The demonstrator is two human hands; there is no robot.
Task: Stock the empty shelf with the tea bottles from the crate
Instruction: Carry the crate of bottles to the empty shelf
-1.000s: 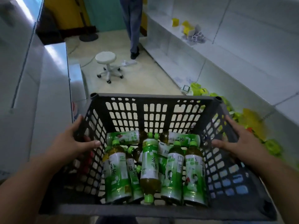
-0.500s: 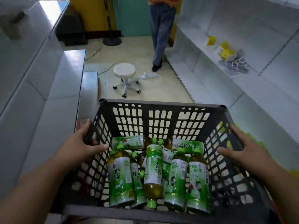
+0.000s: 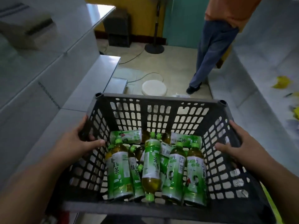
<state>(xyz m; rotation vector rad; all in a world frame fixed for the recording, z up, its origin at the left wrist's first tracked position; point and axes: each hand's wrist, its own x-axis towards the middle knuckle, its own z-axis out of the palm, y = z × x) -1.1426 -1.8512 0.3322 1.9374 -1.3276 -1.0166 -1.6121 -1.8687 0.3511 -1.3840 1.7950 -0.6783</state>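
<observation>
A dark grey latticed crate (image 3: 159,100) fills the lower middle of the head view. Several green-labelled tea bottles (image 3: 151,164) lie jumbled on its bottom, most with caps pointing away from me. My left hand (image 3: 76,143) grips the crate's left wall, thumb inside and fingers outside. My right hand (image 3: 237,143) grips the right wall the same way. White shelves (image 3: 53,73) run along the left, and more white shelving (image 3: 258,78) runs along the right.
A person in blue trousers (image 3: 208,50) and an orange top stands ahead on the right of the aisle. A round white stool (image 3: 154,87) sits on the floor just beyond the crate. A fan stand (image 3: 154,47) and black box stand at the far wall. Yellow items (image 3: 281,81) lie on the right shelf.
The crate, held in both hands, has come forward along the aisle toward the stool and the standing person. The view has tilted up and left. My grip on both walls is unchanged.
</observation>
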